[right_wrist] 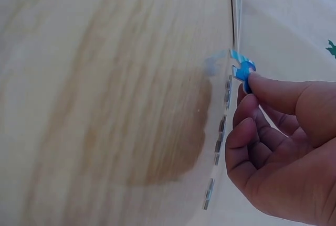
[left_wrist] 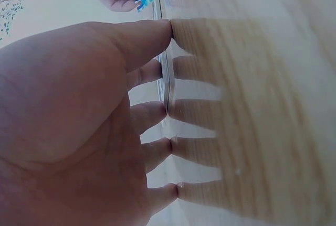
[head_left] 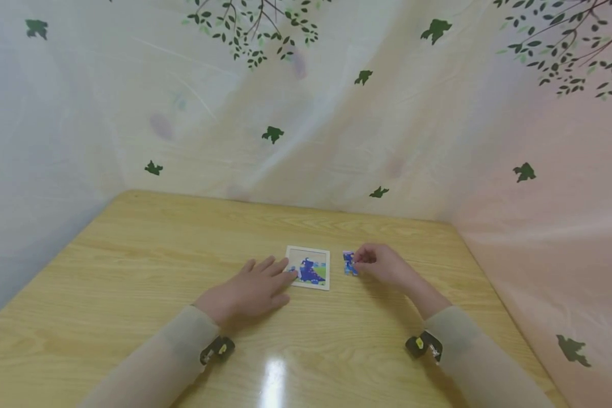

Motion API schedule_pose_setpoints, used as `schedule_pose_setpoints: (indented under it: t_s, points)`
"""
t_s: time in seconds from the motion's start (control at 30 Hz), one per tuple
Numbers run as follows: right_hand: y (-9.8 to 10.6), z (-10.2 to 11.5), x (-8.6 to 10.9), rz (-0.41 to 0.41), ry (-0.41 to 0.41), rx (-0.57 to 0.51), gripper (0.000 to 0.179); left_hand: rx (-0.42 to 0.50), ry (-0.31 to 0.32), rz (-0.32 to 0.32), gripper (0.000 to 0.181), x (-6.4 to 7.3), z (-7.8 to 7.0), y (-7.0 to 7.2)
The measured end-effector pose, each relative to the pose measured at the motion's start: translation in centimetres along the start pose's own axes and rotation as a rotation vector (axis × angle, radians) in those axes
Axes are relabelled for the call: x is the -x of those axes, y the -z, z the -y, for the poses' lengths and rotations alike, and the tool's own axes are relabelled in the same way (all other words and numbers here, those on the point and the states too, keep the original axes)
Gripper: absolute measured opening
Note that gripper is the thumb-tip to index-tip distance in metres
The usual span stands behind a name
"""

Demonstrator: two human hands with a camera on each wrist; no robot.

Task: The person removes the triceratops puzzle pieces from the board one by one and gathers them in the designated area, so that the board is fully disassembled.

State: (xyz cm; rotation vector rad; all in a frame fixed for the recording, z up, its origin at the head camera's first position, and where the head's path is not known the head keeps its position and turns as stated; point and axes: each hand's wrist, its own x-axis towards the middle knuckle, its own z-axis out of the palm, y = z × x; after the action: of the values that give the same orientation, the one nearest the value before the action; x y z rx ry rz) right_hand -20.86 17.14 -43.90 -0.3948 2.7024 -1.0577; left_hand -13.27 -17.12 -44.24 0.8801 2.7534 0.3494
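Observation:
A square jigsaw puzzle with a white frame lies flat on the table. Its picture shows a dark blue-purple figure with green beside it, and a plain greyish area lies along the top. My left hand rests at its left side, fingers spread, some fingertips over the frame and the others on the table. To the right of the frame, my right hand pinches a small blue puzzle piece between thumb and finger. Beneath that hand are loose puzzle pieces, seen edge-on in the right wrist view; how many is unclear.
The wooden table has a glossy surface. Pale cloth printed with leaves hangs behind it and along its sides. A small dark device is strapped at the left wrist, and another device at the right.

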Motion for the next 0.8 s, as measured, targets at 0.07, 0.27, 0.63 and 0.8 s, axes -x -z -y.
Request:
schedule_pose_setpoints:
  t_s: [0.07, 0.27, 0.63, 0.8]
  points:
    - [-0.16, -0.02, 0.02, -0.003, -0.002, 0.009, 0.004, -0.001, -0.002, -0.004, 0.062, -0.04, 0.06, -0.06]
    - [-0.58, 0.03, -0.06, -0.009, 0.019, 0.082, 0.005, 0.011, -0.004, 0.000, 0.062, -0.10, 0.15, -0.17]
    - [-0.93, 0.34, -0.03, 0.001, -0.006, 0.197, 0.005, 0.051, -0.004, 0.004, 0.062, 0.02, 0.10, -0.05]
    - [-1.07, 0.36, 0.00, -0.003, -0.005, 0.207, 0.005, 0.050, -0.004, 0.004, 0.062, 0.07, 0.09, -0.06]
